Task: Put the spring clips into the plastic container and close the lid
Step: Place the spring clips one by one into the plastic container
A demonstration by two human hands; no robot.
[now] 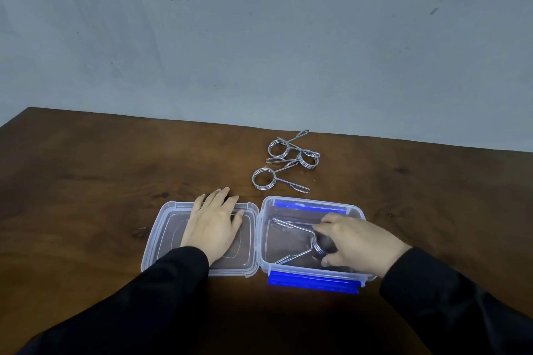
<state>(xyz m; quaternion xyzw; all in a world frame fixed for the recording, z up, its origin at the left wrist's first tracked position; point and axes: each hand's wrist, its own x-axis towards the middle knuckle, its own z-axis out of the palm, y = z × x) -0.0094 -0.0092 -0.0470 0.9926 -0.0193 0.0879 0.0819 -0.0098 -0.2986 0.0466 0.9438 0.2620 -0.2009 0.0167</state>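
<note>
A clear plastic container [266, 239] with blue latches sits open on the table, its lid [161, 228] folded flat to the left. My left hand [215, 223] lies flat, fingers spread, on the lid. My right hand [353, 242] is inside the container, fingers closed around the coil of a metal spring clip [291, 228] whose two arms point left. Three more spring clips lie on the table behind the container: one [264, 179] nearest it, two others [278, 148] [308, 159] overlapping farther back.
The brown wooden table [101, 170] ends at a grey wall [259, 37] just behind the clips. Black sleeves cover both forearms. A blue latch [313, 282] sticks out from the container's near side.
</note>
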